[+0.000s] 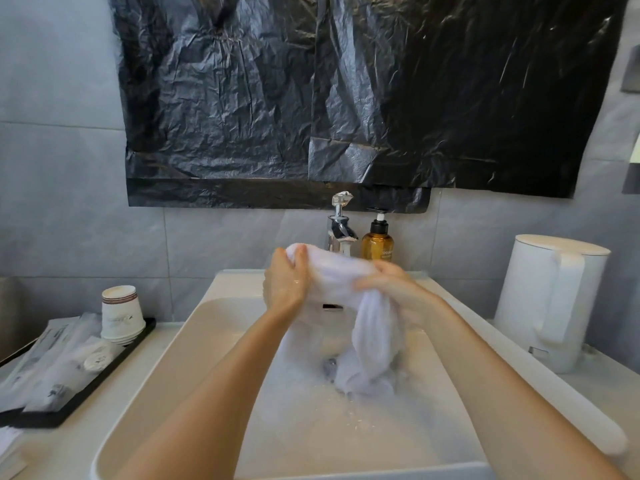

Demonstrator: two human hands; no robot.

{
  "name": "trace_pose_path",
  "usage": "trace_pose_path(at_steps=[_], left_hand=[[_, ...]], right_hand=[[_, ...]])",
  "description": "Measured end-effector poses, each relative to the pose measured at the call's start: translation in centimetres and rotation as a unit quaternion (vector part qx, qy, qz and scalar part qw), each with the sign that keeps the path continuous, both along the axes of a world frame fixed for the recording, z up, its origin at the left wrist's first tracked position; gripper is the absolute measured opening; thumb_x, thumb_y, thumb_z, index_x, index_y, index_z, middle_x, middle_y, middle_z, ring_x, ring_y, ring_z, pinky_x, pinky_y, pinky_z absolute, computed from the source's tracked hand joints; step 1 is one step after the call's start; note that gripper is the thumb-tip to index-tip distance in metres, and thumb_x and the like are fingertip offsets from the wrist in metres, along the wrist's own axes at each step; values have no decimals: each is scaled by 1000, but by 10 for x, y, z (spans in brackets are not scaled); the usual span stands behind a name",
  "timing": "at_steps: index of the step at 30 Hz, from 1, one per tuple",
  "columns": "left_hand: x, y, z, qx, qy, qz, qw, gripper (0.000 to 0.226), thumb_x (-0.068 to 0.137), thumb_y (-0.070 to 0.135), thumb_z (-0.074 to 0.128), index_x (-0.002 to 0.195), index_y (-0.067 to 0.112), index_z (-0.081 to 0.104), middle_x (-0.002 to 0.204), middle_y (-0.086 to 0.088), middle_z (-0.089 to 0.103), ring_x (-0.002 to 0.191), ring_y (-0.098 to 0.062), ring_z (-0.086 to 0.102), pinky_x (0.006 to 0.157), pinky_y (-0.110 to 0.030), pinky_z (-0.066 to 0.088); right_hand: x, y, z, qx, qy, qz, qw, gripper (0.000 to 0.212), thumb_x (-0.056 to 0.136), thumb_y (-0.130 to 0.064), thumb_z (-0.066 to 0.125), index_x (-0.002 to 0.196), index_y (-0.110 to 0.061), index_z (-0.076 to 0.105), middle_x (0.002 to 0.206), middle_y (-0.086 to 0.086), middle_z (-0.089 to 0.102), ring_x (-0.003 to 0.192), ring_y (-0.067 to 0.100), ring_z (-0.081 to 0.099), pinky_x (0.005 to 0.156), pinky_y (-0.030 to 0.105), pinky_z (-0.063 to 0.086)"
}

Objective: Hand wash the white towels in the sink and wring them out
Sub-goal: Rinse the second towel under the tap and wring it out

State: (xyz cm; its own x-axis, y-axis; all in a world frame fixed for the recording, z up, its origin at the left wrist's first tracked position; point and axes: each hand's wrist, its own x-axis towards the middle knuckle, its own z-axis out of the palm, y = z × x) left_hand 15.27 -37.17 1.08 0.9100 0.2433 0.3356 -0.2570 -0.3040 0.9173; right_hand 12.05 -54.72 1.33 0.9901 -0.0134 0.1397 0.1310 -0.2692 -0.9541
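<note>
**Both hands grip white towel above sink**

Left hand [287, 280] has fingers curled round the upper-left end of the towel [341, 275], thumb on top, holding it raised in front of the faucet [339, 225]. Right hand [391, 287] clamps the towel's other end, fingers wrapped tight over a bunched part. Between the hands the towel is stretched in a short thick roll. Below the right hand the rest hangs down in a twisted tail, its lower end lying in the sink [180, 344] basin near the drain [330, 364]. Water drops and wet patches on the basin floor. Both forearms bare, reaching in over the front rim.

Amber pump bottle [377, 239] stands just right of the faucet, behind the towel. White kettle [550, 299] on the counter at right. At left a black tray [74, 401] with stacked paper cups [122, 315] and wrapped packets [52, 362]. Black plastic sheet [346, 91] covers the wall above the faucet.
</note>
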Motion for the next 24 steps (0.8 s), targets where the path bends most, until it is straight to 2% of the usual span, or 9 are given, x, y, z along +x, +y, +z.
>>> trace_pose_path(at_steps=[3,5,6,9,13,15,19,22,24], left_hand=[[-4,1,0,74,-31,8,997,40,98,37,47,133,23,36,104,-10,61,104,-38,59,79,-38,39],[1,3,-7,125,-16,-30,992,58,97,40,49,148,35,22,116,-11,63,110,-38,59,88,-39,43],[4,2,-10,133,-2,-66,989,55,96,46,48,147,37,28,123,-9,62,114,-36,57,95,-39,44],[-1,-6,-12,-11,97,-245,965,62,94,65,31,128,22,59,127,-8,64,115,-25,59,102,-42,44],[-18,-20,-12,-144,172,-345,911,54,100,56,29,104,14,63,91,-7,65,82,-13,62,71,-24,51],[-19,-29,-15,-166,164,-356,905,44,102,49,30,98,14,56,88,-5,57,78,-10,56,67,-21,48],[-12,-29,-16,-231,139,-261,927,47,94,54,50,113,14,66,103,-5,72,96,-18,67,80,-30,54],[-5,-23,-21,-227,136,-189,946,31,92,45,58,102,18,69,96,-4,72,91,-20,67,69,-30,53],[-6,-20,-20,-187,115,-163,962,23,91,39,55,91,21,70,94,-4,71,89,-21,65,71,-32,53]], right_hand=[[1,2,10,123,-89,-56,987,66,55,-11,79,117,-13,58,106,7,64,97,22,61,82,31,48],[2,11,8,134,-111,-78,982,57,71,-3,75,124,-5,53,107,11,61,95,22,60,81,28,49],[3,16,5,130,-111,-83,982,49,80,0,69,125,-4,50,109,14,59,94,22,60,79,28,49],[8,33,-6,113,-97,-78,986,40,87,-10,64,122,-10,45,113,13,54,96,22,57,82,31,47],[6,57,-19,-28,-176,-124,976,42,95,-21,54,131,-9,36,115,5,49,105,19,52,81,27,40],[14,60,-28,-92,-211,-154,961,33,99,-25,47,127,-8,42,111,3,55,100,19,56,77,27,42],[19,71,-34,-141,-176,-179,958,33,97,-53,38,100,-21,49,78,-7,55,74,10,60,63,31,48],[2,66,-31,-242,-240,-152,928,27,104,-35,33,103,-16,51,82,0,60,74,18,60,57,31,48],[-3,57,-30,-311,-293,-140,893,31,104,-30,31,102,-14,57,92,10,67,84,30,62,68,42,50]])
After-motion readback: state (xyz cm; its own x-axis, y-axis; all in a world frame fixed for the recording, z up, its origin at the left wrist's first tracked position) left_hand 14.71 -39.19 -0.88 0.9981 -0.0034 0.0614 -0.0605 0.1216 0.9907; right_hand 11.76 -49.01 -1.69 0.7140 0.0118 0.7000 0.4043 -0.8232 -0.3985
